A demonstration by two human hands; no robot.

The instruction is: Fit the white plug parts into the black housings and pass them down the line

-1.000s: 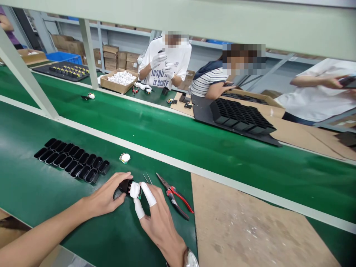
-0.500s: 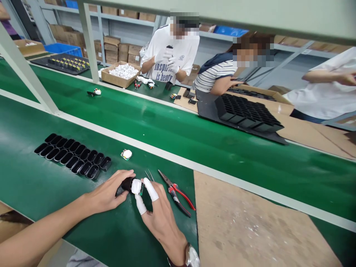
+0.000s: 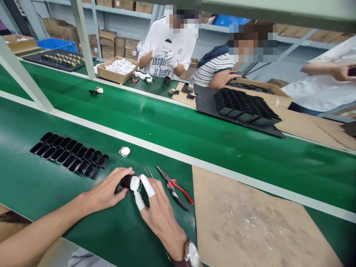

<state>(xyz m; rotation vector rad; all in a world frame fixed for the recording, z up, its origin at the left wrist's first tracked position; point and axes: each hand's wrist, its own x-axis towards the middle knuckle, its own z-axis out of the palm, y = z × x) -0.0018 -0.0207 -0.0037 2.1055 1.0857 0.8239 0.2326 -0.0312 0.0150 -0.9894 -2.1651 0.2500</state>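
My left hand (image 3: 111, 188) is closed round a black case (image 3: 126, 181) above the green bench. At the case's open end sits a white-topped circuit board (image 3: 135, 183), partly inside it. Thumb and forefinger of my right hand (image 3: 158, 207), both in white finger covers, pinch this board. Beyond my hands another white-topped board (image 3: 124, 151) lies on the bench. Metal tweezers (image 3: 148, 171) lie partly hidden behind my right hand. Red-and-black pliers (image 3: 175, 188) rest just to its right.
Two rows of black cases (image 3: 68, 152) stand at the left. A cardboard sheet (image 3: 267, 218) covers the right of the bench. Across the green conveyor (image 3: 178, 124), people work beside a box of white pieces (image 3: 112, 76) and stacked black cases (image 3: 247, 107). A metal post (image 3: 25, 74) rises at left.
The view has shifted slightly. The white-topped board looks a little closer to the black case. Small parts on the conveyor have moved right relative to the posts.
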